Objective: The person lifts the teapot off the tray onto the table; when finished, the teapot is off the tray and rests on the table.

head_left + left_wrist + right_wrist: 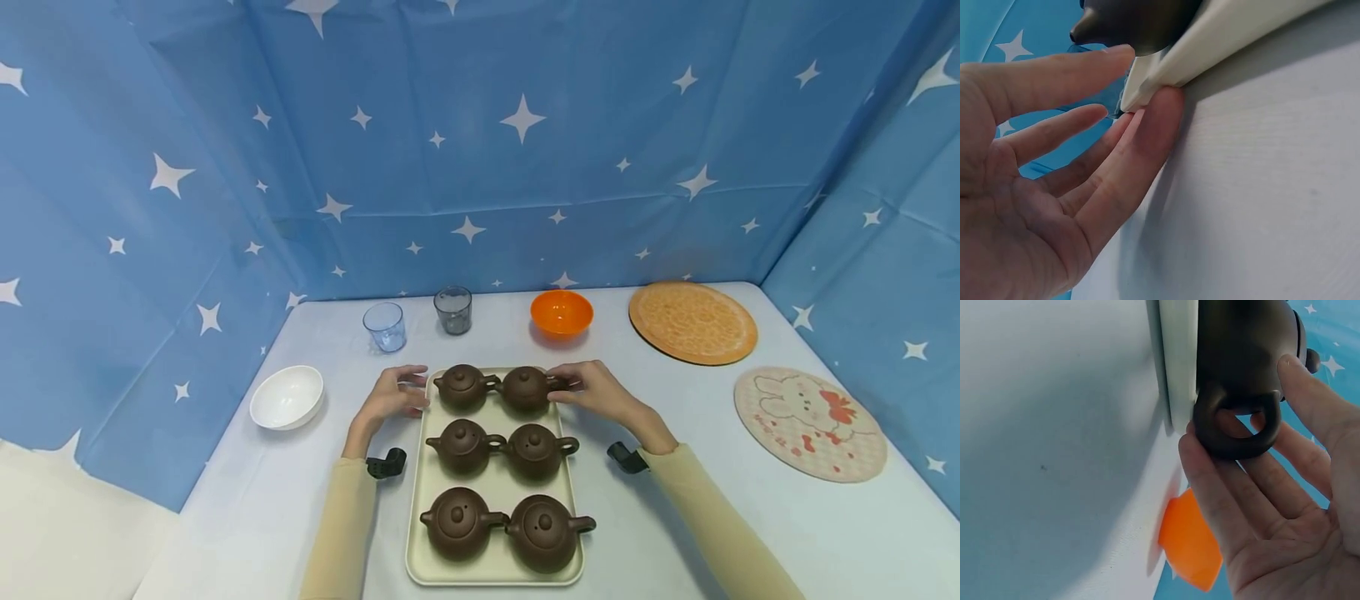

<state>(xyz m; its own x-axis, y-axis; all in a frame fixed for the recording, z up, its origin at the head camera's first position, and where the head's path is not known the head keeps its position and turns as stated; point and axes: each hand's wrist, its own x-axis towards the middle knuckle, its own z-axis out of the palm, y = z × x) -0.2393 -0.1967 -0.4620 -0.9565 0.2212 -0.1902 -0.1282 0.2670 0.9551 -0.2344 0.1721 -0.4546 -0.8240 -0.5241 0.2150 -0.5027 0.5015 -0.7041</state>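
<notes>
Several dark brown teapots stand in three rows of two on a cream tray (487, 571). My left hand (386, 400) is at the tray's far left corner; in the left wrist view its fingertips touch the tray rim (1210, 50), below a teapot (1135, 25). At the far right corner, my right hand (600, 392) is beside the far right teapot (525, 390). In the right wrist view, its extended fingers reach behind the teapot handle (1235, 448) toward the tray edge (1179, 350), while the thumb lies against or close to the pot's body.
Behind the tray stand a blue glass (386, 327), a grey glass (453, 311) and an orange bowl (562, 315). A white bowl (287, 398) sits at left. A round orange mat (693, 322) and a rabbit-print mat (810, 425) lie at right. Starry blue cloth (480, 183) walls the table.
</notes>
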